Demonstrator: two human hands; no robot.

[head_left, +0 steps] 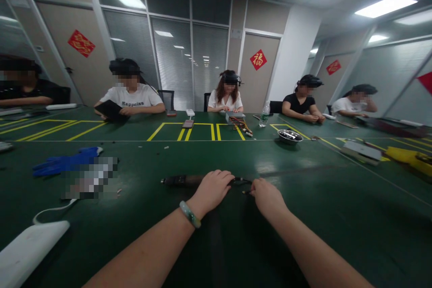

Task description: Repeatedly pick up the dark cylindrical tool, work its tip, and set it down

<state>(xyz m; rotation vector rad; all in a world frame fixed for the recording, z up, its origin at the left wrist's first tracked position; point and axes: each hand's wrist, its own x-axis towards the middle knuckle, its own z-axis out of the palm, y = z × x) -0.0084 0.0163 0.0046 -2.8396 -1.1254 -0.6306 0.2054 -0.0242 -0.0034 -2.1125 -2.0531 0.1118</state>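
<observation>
My left hand [213, 190], with a green bangle at the wrist, is curled over a long dark tool [178, 180] that lies on the green table [313, 198]; its dark handle sticks out to the left. My right hand [266, 195] is closed in a pinch next to it, fingertips on a small dark piece with a brass-coloured tip [244, 192]. A thin dark loop or wire [240, 180] runs between the two hands. What the fingers cover is hidden.
A blue glove [65, 162] lies at the left, a white box with a cable [29, 249] at the near left. A metal bowl [289, 136], a phone [187, 123] and a water bottle [265, 114] stand farther off. Several people sit along the far side. Yellow objects [410, 158] lie at the right.
</observation>
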